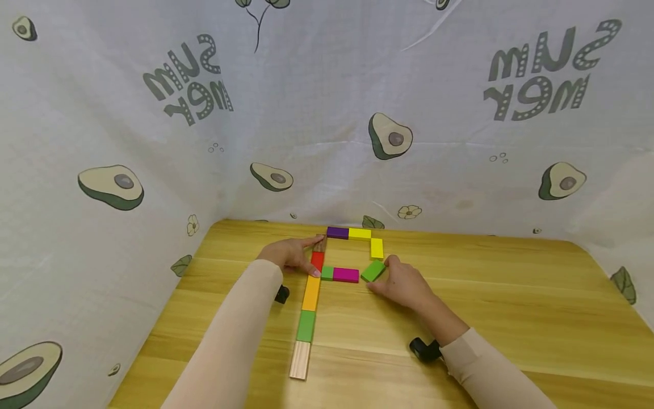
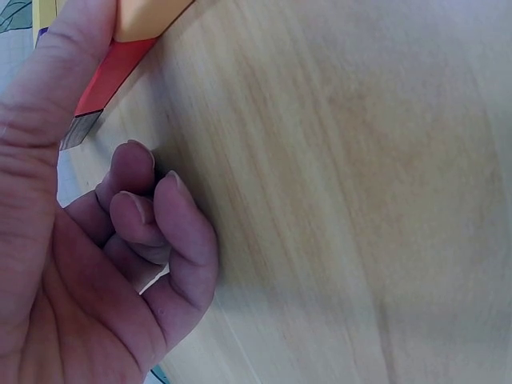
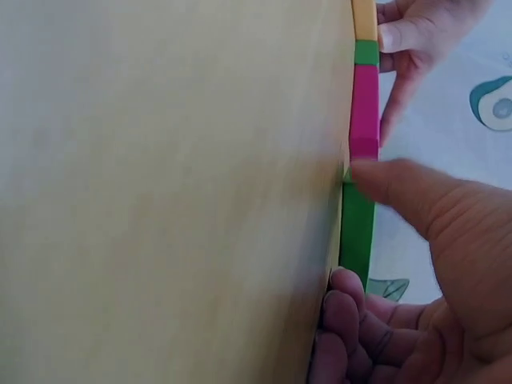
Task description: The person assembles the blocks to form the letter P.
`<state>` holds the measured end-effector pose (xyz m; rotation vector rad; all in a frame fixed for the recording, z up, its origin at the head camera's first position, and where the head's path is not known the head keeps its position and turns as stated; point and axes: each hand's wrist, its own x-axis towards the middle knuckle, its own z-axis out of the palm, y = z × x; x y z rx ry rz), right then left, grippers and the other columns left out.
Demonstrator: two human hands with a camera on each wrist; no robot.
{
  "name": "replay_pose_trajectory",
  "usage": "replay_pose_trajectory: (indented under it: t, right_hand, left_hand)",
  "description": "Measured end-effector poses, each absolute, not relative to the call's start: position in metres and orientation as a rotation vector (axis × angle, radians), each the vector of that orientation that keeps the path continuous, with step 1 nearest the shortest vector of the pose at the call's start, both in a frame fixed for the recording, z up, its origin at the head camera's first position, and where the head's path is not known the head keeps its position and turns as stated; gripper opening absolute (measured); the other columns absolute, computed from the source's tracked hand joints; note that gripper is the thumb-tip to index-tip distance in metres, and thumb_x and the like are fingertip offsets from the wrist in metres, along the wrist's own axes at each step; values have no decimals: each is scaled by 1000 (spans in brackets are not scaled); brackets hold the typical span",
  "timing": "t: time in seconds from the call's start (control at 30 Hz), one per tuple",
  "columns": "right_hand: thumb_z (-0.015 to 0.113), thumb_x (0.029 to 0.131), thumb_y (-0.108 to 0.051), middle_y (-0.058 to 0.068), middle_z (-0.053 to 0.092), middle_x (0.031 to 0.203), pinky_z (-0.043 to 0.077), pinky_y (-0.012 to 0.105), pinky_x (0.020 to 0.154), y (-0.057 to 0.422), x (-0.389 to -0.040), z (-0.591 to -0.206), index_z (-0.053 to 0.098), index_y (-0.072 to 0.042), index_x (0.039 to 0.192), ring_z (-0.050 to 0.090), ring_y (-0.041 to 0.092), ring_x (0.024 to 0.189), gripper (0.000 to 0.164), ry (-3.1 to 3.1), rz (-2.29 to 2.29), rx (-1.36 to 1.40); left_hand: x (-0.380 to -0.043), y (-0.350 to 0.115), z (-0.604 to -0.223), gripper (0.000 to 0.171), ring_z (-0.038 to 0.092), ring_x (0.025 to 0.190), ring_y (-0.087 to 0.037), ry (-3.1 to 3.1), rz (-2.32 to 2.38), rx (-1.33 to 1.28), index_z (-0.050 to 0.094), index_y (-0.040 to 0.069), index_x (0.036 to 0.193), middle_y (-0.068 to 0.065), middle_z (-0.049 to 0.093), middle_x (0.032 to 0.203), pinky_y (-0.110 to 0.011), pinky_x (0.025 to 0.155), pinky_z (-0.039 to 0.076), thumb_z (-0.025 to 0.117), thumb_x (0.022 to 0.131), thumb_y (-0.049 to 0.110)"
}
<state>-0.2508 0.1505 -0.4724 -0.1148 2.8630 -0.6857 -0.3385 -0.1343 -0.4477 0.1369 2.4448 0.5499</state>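
Note:
Flat coloured blocks lie end to end on the wooden table. My right hand (image 1: pixel 406 285) pinches a green block (image 1: pixel 373 271) between thumb and fingers. It lies slanted, beside the right end of a magenta block (image 1: pixel 346 275). My left hand (image 1: pixel 290 255) rests at the long column, its thumb straight along the red block (image 1: pixel 317 261) and orange block (image 1: pixel 310 293), a finger at the brown block (image 1: pixel 320 244) on top. In the left wrist view the other fingers of the left hand (image 2: pixel 120 240) hang loosely curled, holding nothing. A small green block (image 1: pixel 327 273) joins column and magenta block.
Further down the column are a green block (image 1: pixel 306 326) and a plain wood block (image 1: pixel 300 360). A purple block (image 1: pixel 338 233) and two yellow blocks (image 1: pixel 360 234) (image 1: pixel 376 249) form the top and right side. An avocado-print cloth (image 1: pixel 327 113) hangs behind the table.

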Motion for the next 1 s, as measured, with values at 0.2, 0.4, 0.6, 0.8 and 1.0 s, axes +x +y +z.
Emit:
replay_pose_trajectory:
  t: [0.2,0.4,0.6,0.8,1.0]
  right_hand:
    - [78,87,-49,19,69,106,54,44,77,151,-251,-478,50,3,127,63,27,85,71,2896,-674,-139]
    - [77,88,-50,26,70,114,56,50,82,150,-250,-477,48,3,135,68,32,92,76,2923,-657,-156]
    - [77,88,-50,27,70,117,56,51,83,150,-250,-477,48,3,137,69,34,94,78,2926,-657,-162]
    - [78,87,-51,27,69,118,56,52,85,150,-250,-477,48,3,138,68,35,96,80,2912,-672,-136]
    - [77,88,-53,27,68,119,55,53,87,150,-250,-477,47,3,139,68,37,98,82,2903,-669,-134]
  left_hand:
    - [-339,-134,-449,115,50,86,-24,2443,544,136,21,61,155,-9,48,149,-27,66,42,92,65,55]
    - [-338,-133,-448,113,46,71,-20,2433,563,100,22,62,154,-10,47,149,-25,59,40,92,66,53]
    - [-338,-132,-448,113,45,69,-19,2423,581,88,22,62,154,-10,47,147,-24,59,40,92,66,51]
    - [-337,-131,-447,114,46,72,-20,2429,579,94,23,62,154,-9,48,145,-24,59,41,93,65,52]
    - [-336,-131,-446,112,43,66,-18,2419,597,97,23,61,154,-11,47,146,-24,58,40,93,68,50]
